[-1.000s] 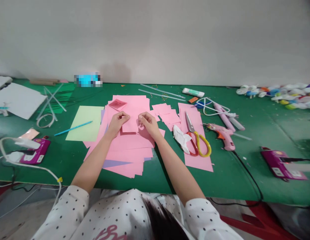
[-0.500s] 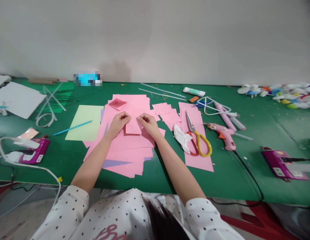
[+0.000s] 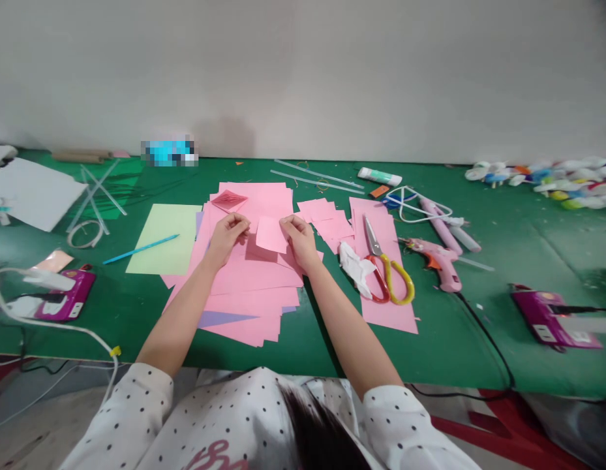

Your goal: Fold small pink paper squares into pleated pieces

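A small pink paper square (image 3: 271, 235) is raised above the pink stack, its right edge pinched in my right hand (image 3: 301, 241). My left hand (image 3: 227, 238) hovers just left of the square, apart from it, with thumb and fingertips drawn together and nothing visible in them. Beneath both hands lies a spread stack of pink paper sheets (image 3: 248, 297), with a purple sheet (image 3: 224, 319) showing among them. On the stack's far left part rests a pleated pink folded piece (image 3: 229, 200). More pink squares (image 3: 329, 222) lie to the right of my right hand.
Scissors (image 3: 388, 277) with red and yellow handles lie on a pink strip at right, beside crumpled white tissue (image 3: 355, 267). Farther right is a pink glue gun (image 3: 439, 261) with a black cord. A blue pencil (image 3: 141, 249) crosses a pale green sheet (image 3: 163, 228) at left.
My left hand has let go of the paper square and drawn slightly left. The square, in my right hand, has lifted and turned, shifting a little right.
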A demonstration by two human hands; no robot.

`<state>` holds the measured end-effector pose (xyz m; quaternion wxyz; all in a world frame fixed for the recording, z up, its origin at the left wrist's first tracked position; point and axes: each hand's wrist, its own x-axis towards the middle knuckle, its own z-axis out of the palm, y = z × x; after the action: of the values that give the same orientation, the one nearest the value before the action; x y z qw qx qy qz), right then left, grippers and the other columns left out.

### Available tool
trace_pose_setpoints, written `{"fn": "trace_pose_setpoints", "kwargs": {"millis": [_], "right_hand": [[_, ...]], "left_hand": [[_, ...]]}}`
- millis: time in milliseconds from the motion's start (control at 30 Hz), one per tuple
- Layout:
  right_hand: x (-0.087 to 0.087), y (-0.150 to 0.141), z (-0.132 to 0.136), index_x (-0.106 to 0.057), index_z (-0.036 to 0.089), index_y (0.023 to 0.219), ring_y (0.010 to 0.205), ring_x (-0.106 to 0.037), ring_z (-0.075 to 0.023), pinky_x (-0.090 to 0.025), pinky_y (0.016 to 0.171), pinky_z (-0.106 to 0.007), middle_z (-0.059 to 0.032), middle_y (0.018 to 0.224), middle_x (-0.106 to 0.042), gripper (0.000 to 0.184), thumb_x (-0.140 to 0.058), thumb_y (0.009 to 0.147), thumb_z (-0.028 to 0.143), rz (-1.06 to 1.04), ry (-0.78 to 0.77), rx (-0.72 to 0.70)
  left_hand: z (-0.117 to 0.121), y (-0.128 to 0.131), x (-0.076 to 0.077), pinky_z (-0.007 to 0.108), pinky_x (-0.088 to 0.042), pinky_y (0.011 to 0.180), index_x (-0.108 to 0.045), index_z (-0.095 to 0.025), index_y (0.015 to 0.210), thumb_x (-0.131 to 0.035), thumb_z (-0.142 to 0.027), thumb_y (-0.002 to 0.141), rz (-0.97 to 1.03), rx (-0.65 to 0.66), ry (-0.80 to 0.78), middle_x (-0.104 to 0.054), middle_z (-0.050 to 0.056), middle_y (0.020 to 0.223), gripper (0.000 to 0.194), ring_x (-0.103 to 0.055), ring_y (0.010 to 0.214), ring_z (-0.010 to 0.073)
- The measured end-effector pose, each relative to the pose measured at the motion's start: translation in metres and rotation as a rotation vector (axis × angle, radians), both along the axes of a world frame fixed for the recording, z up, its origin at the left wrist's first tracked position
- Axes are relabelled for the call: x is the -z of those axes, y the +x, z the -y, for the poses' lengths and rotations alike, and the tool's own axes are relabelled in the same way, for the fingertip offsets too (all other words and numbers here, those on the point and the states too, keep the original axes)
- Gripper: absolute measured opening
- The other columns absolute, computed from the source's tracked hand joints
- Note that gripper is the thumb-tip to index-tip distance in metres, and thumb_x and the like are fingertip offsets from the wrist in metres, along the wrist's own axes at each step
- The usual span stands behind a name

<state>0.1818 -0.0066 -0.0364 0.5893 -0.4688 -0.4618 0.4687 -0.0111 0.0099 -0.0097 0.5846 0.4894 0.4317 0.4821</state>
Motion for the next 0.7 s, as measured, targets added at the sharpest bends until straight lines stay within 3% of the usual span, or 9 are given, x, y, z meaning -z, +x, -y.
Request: {"fn": "trace_pose_setpoints", "kwargs": {"millis": [167,433,533,700], "right_hand": [[0.004,0.001,-0.002,-0.054,0.022,0.071,0.055,-0.034,-0.0107,-0.032,0.054,-0.026,0.0048,0.063,-0.041,0.038,-0.067,0.079,0.057,-0.024,-0.012,0.026],[-0.004,-0.003,0.002,-0.056,0.022,0.07,0.057,-0.037,-0.0114,-0.033,0.056,-0.027,0.0044,0.061,-0.043,0.04,-0.067,0.08,0.059,0.078,0.029,-0.002],[-0.006,-0.007,0.005,-0.057,0.021,0.071,0.057,-0.04,-0.0115,-0.033,0.056,-0.027,0.0035,0.062,-0.048,0.039,-0.067,0.08,0.058,0.145,0.042,-0.059],[-0.008,-0.01,0.008,-0.058,0.021,0.071,0.055,-0.042,-0.0118,-0.034,0.053,-0.027,0.0039,0.058,-0.048,0.037,-0.065,0.081,0.056,0.193,0.033,-0.097]], "left_hand": [[0.004,0.004,-0.001,0.025,-0.048,0.077,-0.062,-0.017,0.112,-0.075,-0.02,0.069,-0.1,0.14,0.138,-0.064,0.004,0.095,0.045,-0.06,0.082,0.0117],[0.002,0.003,0.005,0.027,-0.049,0.081,-0.055,-0.02,0.132,-0.08,-0.023,0.068,-0.114,0.227,0.144,-0.062,0.004,0.099,0.069,-0.061,0.086,0.0136],[0.004,0.003,0.004,0.026,-0.049,0.08,-0.058,-0.021,0.131,-0.08,-0.024,0.069,-0.1,0.211,0.136,-0.062,0.003,0.096,0.067,-0.061,0.083,0.0128],[0.006,0.004,-0.002,0.025,-0.047,0.076,-0.067,-0.02,0.119,-0.069,-0.027,0.079,-0.129,0.207,0.166,-0.062,0.001,0.087,0.04,-0.06,0.079,0.0128]]}}
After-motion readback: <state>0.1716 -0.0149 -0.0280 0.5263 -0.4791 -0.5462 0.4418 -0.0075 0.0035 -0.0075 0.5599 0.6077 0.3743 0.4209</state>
